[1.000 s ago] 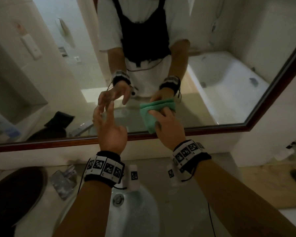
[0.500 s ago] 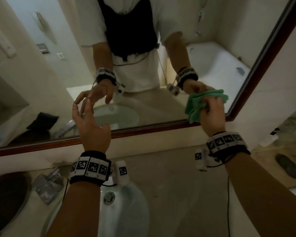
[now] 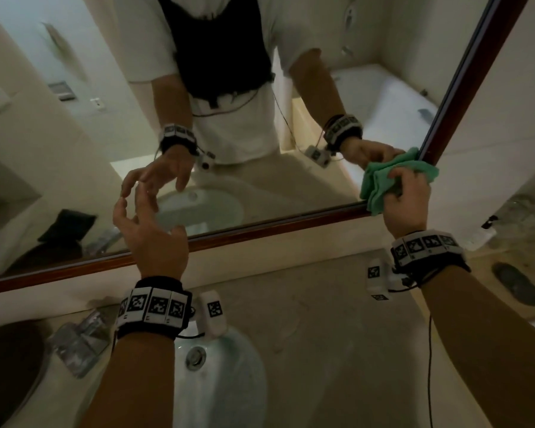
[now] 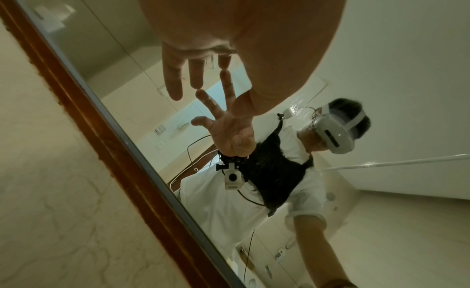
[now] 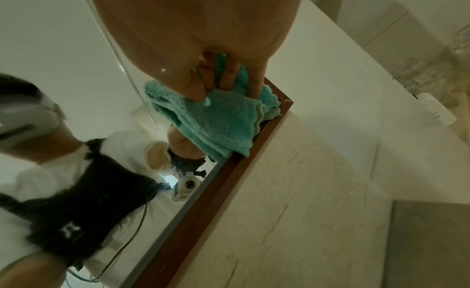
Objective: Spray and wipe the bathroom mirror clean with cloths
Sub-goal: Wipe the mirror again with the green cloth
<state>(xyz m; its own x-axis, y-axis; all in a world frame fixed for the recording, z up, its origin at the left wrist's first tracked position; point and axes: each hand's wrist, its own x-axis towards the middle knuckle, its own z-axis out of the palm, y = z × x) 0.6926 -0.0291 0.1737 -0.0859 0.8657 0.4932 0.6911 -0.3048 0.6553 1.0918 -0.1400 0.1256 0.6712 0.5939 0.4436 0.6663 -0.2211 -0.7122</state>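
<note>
The wood-framed mirror (image 3: 322, 168) fills the wall above the sink. My right hand (image 3: 406, 199) grips a bunched green cloth (image 3: 380, 185) and presses it on the glass at the mirror's lower right corner; in the right wrist view the green cloth (image 5: 221, 121) lies against the brown frame (image 5: 229, 181) there. My left hand (image 3: 145, 230) is empty, fingers spread, with fingertips (image 4: 198, 81) touching the glass near the lower edge. No spray bottle is in sight.
A white sink basin (image 3: 223, 381) with a drain lies below my left wrist. A crumpled clear plastic packet (image 3: 81, 338) sits on the counter (image 3: 322, 335) at left, beside a dark round object (image 3: 10, 366). A small white bottle (image 3: 484, 233) stands at far right.
My right hand has slid the green cloth rightward along the bottom of the glass, from the middle to the lower right corner. The left hand stays near the glass, fingers spread.
</note>
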